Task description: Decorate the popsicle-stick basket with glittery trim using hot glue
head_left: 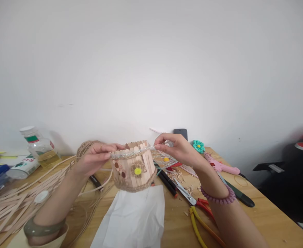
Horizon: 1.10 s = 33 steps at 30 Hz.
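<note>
A small round basket of craft sticks [146, 164] is held up above the table, with twine around its base. On its front sits a twine flower with a yellow centre [137, 171], beside brown discs [117, 166]. A glittery, clear bead string [133, 151] runs along the upper edge. My left hand [96, 156] grips the basket at the left end of its rim, thumb in front. Pinched between the thumb and finger of my right hand [174, 146] is the bead string at the right of the rim; more beaded strands [164, 167] hang below that hand.
White paper [138, 213] lies below the basket. Scissors [189, 196], pliers with yellow handles [196, 224], black markers [167, 182] and a pink glue gun [222, 166] lie right. Wooden strips [9, 203], a twine coil [85, 148] and a bottle [46, 151] are left.
</note>
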Tool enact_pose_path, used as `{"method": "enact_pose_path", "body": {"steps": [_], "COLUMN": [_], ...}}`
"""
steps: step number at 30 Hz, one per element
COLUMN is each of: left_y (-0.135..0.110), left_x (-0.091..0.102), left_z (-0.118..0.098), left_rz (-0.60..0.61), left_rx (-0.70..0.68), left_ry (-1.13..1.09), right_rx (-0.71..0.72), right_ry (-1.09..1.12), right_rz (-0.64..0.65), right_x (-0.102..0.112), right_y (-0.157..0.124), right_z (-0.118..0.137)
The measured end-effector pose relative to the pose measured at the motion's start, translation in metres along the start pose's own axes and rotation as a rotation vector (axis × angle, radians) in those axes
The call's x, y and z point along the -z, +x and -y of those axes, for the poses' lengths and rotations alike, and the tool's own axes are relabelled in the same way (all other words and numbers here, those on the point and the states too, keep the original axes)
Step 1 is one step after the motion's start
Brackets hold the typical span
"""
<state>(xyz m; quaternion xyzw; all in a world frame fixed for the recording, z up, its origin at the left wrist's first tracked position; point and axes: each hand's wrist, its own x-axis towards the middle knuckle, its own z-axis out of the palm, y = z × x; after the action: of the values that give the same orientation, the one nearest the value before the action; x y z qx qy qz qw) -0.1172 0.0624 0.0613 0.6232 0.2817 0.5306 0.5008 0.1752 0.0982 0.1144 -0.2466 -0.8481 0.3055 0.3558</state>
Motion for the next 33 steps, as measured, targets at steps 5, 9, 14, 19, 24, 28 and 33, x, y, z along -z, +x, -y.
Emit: {"method": "enact_pose_path", "body": {"steps": [5,9,14,19,24,28,33], "left_y": [0.0,0.002,0.002,0.001,0.001,0.002,0.001], "left_x": [0.006,0.009,0.007,0.003,0.004,0.003,-0.001], "left_z": [0.003,0.007,0.008,0.007,0.011,0.013,0.019], "left_rz": [0.084,0.145,0.191,0.205,0.207,0.186,0.103], "left_rx": [-0.08,-0.129,-0.151,-0.167,-0.17,-0.141,-0.09], "left_ry": [-0.004,-0.003,-0.02,-0.05,-0.088,-0.109,-0.134], "right_rx": [0.024,0.044,0.074,0.082,0.114,0.172,0.195], "right_ry": [0.032,0.069,0.128,0.191,0.253,0.254,0.228], "right_rz": [-0.02,-0.012,0.02,0.051,0.099,0.051,-0.02], "right_x": [-0.001,-0.003,-0.006,-0.009,-0.013,-0.016,-0.021], "right_y": [0.0,0.0,0.0,0.0,0.002,0.006,0.007], "right_z": [0.0,0.001,0.002,0.003,-0.001,-0.007,-0.009]}}
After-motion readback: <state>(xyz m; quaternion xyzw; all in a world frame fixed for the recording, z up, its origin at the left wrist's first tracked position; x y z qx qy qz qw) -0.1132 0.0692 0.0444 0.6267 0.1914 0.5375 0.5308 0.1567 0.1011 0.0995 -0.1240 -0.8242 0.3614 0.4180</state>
